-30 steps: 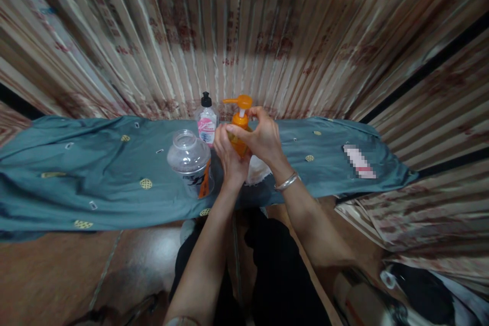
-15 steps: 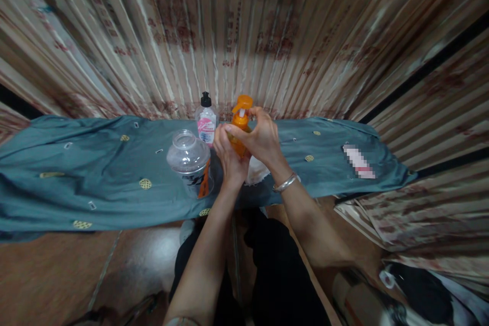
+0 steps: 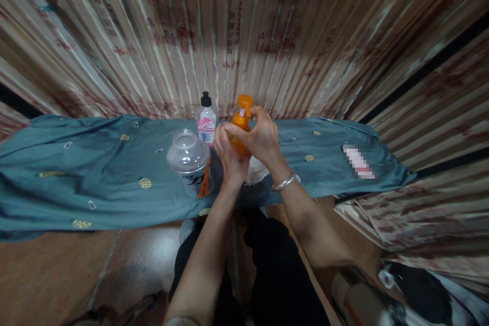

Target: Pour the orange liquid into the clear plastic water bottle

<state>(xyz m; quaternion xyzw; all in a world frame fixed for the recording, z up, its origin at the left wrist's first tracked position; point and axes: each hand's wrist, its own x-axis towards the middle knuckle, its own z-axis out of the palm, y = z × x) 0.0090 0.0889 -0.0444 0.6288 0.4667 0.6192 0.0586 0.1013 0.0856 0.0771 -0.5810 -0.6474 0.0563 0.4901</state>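
Note:
An upright orange pump bottle is between my hands, above the middle of the cloth-covered table. My left hand is wrapped round its lower body from the left. My right hand grips it from the right, with fingers up by the pump neck and the thumb across the front. The spout of the pump head points to the lower right. Below my right hand lies a whitish item, partly hidden by the hands. Left of my hands stand a clear plastic jar and a clear bottle with pink label and black cap.
A green-blue patterned cloth covers the long, narrow table. On its right part lies a pale, blurred-out strip. Pleated curtains hang behind and at the right. A black item and other things are at the lower right.
The orange pump head has turned, its spout swinging from the left to the lower right. Both hands have stayed nearly in place on the bottle.

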